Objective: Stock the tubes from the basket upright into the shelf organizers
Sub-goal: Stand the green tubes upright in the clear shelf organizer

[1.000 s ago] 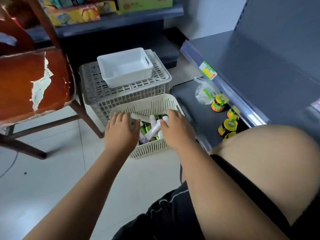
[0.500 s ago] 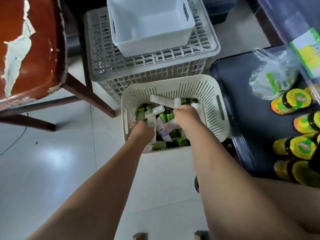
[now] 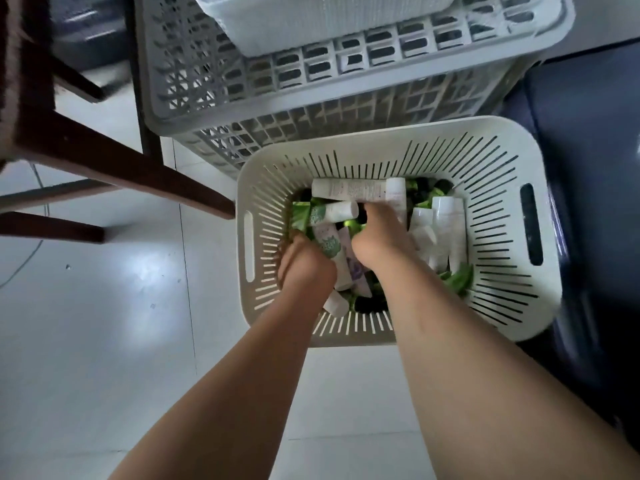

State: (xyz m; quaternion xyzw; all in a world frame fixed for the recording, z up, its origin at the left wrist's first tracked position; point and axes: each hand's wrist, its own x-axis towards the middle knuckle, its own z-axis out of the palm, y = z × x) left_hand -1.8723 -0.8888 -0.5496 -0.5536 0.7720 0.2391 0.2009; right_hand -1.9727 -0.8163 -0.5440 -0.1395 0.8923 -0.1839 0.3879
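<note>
**Both hands down in the basket (image 3: 398,157), tubes (image 3: 429,244) all lying flat**

The basket sat on the floor (image 3: 104,323), against a grey crate (image 3: 311,95) and beside a dark shelf (image 3: 588,168). No tube stood upright.

- One long white tube (image 3: 349,189) lay across the far side, axis left-right. Its fine print was too small to read.
- A green-label tube (image 3: 334,212) lay just nearer, also left-right, cap end to the right.
- The white cluster by the right wall ran near-far.
- The green- and purple-label tubes between the hands ran near-far, slightly slanted. Their labels were blurred and no brand was legible.

The left hand (image 3: 304,268) and right hand (image 3: 377,237) both had fingers curled down into the pile. Couldn't tell whether either actually gripped a tube.
</note>
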